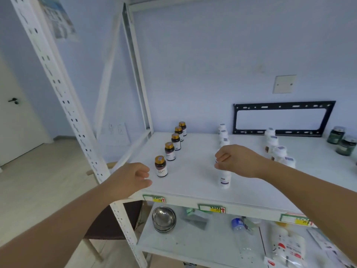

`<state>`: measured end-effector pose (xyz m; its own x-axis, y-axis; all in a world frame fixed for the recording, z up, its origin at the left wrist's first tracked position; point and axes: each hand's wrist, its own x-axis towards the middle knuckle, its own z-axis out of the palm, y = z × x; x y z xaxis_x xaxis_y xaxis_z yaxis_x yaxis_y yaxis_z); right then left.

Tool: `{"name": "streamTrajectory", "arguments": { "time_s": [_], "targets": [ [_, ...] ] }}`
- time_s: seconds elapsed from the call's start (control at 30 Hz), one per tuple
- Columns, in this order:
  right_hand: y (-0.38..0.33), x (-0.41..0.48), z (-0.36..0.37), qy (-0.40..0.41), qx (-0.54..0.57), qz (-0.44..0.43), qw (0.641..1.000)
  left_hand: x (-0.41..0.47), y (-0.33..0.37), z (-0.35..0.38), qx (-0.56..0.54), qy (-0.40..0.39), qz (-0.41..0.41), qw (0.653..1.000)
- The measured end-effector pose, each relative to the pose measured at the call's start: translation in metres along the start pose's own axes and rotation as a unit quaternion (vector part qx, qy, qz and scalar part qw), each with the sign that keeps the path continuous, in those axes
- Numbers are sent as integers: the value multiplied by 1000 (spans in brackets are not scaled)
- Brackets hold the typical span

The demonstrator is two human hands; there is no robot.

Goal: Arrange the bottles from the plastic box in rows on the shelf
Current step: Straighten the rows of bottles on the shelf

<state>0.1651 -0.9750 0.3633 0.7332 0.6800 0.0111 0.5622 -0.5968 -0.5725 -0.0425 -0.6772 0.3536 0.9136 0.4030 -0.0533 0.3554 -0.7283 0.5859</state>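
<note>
right hand (pixel 236 161): fingers curled together around the top of a white bottle (pixel 225 178), which stands upright, long axis vertical, near the front edge of the shelf (pixel 193 182). the bottle carries a dark label low on its body; the writing is too blurred to read.

left hand (pixel 131 179): loosely curled, fingers apart from the thumb, clamped on nothing, just beside the front-most amber bottle (pixel 161 166) but not touching it.

amber bottles: 5 in 1 row running from front to back at the left of the shelf, all upright with gold caps up. labels are white with dark print, not legible.

white bottles: a row of 3 (pixel 223 134) stands behind the held one, upright, with pale blue patches on the caps. a further row of white bottles (pixel 278 149) stands to the right, partly hidden by the right forearm; count cannot be told.

2 dark green jars (pixel 341 141) stand upright at the far right of the shelf.

shelf front edge: price tags (pixel 212 208) with green border, yellow patch and red arrow; figures unreadable.

lower shelf (pixel 173 242): stacked steel bowls (pixel 163 219), a grey block (pixel 196 219), a clear plastic bottle lying on its side (pixel 242 236) with blue label, and a white pouch with red print (pixel 287 248).
</note>
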Motion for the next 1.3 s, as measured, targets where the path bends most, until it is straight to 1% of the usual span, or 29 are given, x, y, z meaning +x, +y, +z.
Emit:
{"name": "streamTrajectory", "arguments": {
  "time_s": [0.13,0.27,0.33,0.47,0.57,0.7,0.8,0.9,0.97,1.07,1.2,1.3],
  "targets": [
    [4,31,5,6,-2,16,1000,48,-17,-4,-26,15,3,1000],
    [4,68,-9,25,-9,0,1000,91,-30,2,-51,8,10,999],
    [12,82,-21,50,11,9,999,108,-35,4,-50,4,17,999],
    [44,111,-41,107,39,62,992,145,-38,8,-71,9,32,997],
    [67,124,-41,106,28,101,989,174,-26,22,-87,-16,53,995],
    [85,125,-27,94,39,157,982,210,3,38,-91,-71,116,987],
    [96,118,-14,106,50,191,975,228,24,58,-113,-103,163,975],
    [107,110,1,127,75,223,964,240,41,91,-150,-154,194,957],
    [117,105,13,147,106,241,953,242,46,118,-168,-180,191,950],
    [134,102,35,192,192,270,924,242,49,157,-187,-200,170,947],
    [158,122,54,204,237,277,909,253,51,190,-199,-182,134,954],
    [175,144,61,209,269,268,901,261,56,203,-193,-188,113,956]
  ]
}}
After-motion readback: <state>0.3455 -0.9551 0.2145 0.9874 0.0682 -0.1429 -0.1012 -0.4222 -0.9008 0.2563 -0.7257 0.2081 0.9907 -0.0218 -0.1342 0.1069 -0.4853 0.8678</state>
